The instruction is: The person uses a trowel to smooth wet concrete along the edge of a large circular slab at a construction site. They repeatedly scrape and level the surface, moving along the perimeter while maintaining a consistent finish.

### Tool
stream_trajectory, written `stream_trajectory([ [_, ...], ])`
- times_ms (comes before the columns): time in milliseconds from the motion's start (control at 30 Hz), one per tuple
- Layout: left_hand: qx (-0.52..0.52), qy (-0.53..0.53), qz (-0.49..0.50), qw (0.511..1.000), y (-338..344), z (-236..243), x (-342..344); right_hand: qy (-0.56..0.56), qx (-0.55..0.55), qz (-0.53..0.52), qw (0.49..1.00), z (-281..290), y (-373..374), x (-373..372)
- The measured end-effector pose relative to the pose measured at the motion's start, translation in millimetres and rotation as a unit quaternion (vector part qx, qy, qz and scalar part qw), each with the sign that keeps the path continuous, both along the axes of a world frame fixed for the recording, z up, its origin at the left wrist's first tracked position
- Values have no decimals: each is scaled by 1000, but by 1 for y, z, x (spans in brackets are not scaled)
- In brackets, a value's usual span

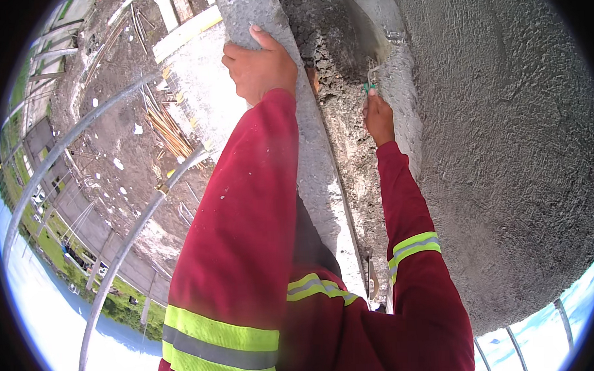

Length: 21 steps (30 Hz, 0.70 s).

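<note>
My left hand (261, 68) lies over the left edge of a long grey, mortar-stained plank (315, 129), its fingers bent against it and one finger stretched forward. To the right, my right hand (379, 119) is closed around a small item with a green part (370, 88) showing past the fingertips; its full shape is hidden. Crumbly mortar (348, 144) fills the strip between plank and wall. Ahead of the right hand sits a dark grey, smooth mass (337, 37), and I cannot tell what it is.
A rough, freshly rendered wall (505, 145) rises close on my right. Metal rails (125, 240) curve along the left. Far below lie bare ground with debris and a heap of thin wooden sticks (167, 131). A pale board (205, 74) lies left of the plank.
</note>
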<state>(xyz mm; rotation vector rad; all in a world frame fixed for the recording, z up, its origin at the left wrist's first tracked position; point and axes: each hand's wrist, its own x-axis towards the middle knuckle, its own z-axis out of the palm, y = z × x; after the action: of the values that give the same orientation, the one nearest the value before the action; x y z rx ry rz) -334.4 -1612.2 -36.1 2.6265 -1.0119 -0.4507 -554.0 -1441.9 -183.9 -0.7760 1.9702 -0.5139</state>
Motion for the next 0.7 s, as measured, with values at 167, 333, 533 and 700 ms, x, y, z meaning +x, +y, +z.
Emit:
stream_trajectory([
  [167,11,0,-5,1000,-2,0,-1,67,42,102,992,-4,-4,0],
  [333,4,-1,-3,1000,-2,-3,0,36,-27,14,999,-10,-4,4],
  [533,1,0,0,1000,-2,-3,-1,130,28,156,979,-5,22,24],
  [700,3,-3,-2,1000,-1,0,-2,42,105,18,993,0,32,16],
])
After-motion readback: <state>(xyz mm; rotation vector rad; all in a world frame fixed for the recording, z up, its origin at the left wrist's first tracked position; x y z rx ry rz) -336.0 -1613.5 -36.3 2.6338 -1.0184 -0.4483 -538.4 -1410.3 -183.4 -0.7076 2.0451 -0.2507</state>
